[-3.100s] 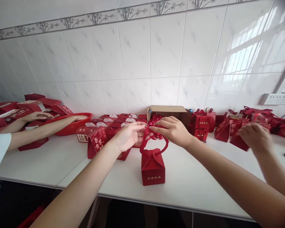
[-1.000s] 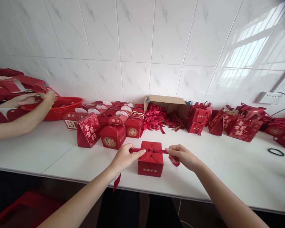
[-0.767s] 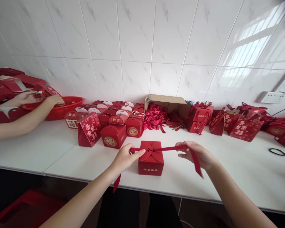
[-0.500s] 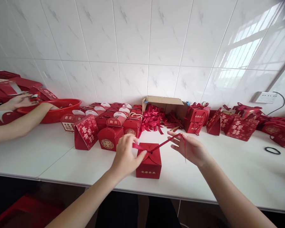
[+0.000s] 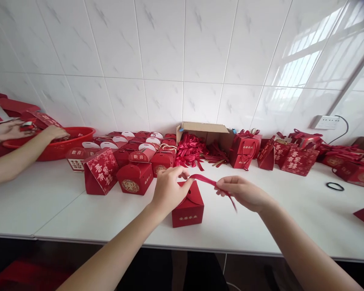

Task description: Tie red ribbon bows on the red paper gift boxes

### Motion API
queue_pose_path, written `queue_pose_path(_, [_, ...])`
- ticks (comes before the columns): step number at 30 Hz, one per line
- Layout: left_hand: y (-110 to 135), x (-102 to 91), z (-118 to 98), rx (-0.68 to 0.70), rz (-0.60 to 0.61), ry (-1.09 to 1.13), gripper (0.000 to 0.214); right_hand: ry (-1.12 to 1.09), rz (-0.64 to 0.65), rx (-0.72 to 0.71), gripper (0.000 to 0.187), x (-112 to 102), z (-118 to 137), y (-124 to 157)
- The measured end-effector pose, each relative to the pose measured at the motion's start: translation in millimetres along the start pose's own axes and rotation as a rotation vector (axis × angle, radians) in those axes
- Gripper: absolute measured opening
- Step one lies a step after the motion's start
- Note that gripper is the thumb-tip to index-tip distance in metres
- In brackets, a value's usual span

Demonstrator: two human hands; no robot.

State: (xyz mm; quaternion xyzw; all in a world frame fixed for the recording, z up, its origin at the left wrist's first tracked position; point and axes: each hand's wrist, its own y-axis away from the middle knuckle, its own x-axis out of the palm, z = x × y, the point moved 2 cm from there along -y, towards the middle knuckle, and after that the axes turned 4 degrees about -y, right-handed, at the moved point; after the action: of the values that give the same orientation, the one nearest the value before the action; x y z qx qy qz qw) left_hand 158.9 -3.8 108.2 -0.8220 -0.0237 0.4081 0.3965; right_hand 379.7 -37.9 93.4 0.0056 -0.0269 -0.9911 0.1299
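Note:
A small red gift box (image 5: 187,215) with a folded flap top and gold lettering on its front stands on the white table in front of me. Just above its top, my left hand (image 5: 169,189) pinches one end of a red ribbon (image 5: 204,178) between thumb and fingers. The ribbon runs across to my right hand (image 5: 244,191), closed on it to the right of the box, with a loose tail dangling below the fingers. A dark hole shows in the box's top, partly covered by my left hand.
Rows of red gift boxes (image 5: 134,178) stand to the left. Behind, a cardboard carton (image 5: 205,127) holds a heap of red ribbons (image 5: 189,148). Ribboned boxes (image 5: 300,160) and a black ring (image 5: 335,186) lie rightward. A co-worker's hands (image 5: 53,133) are over a red basin (image 5: 79,141).
The ribbon has come away from the hole in the box top and is stretched between my hands above it. My right hand has gone from spread fingers to a pinch.

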Motion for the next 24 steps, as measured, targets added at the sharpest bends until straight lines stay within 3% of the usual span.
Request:
queue_pose_path(3, [0.6,0.4,3.0,-0.003,-0.001,0.031,0.002,0.224,0.036,0.034,0.03,10.3,-7.8,-2.4])
queue_pose_path(6, [2.5,1.3,6.4,0.043,-0.004,0.041,0.015,0.329,-0.025,-0.035,0.037,23.9,-5.0,-8.6])
queue_pose_path(10, [4.3,1.5,9.6,0.064,-0.016,0.019,0.016,0.233,0.012,-0.174,0.037,41.5,-0.4,-19.7])
queue_pose_path(14, [1.6,1.2,6.8,0.099,-0.027,-0.044,0.016,0.16,-0.002,-0.131,0.037,49.2,-3.2,-26.0])
queue_pose_path(24, [3.9,-5.9,5.5,0.226,-0.002,-0.17,0.011,-0.011,-0.022,-0.137,0.029,32.5,1.0,-19.8])
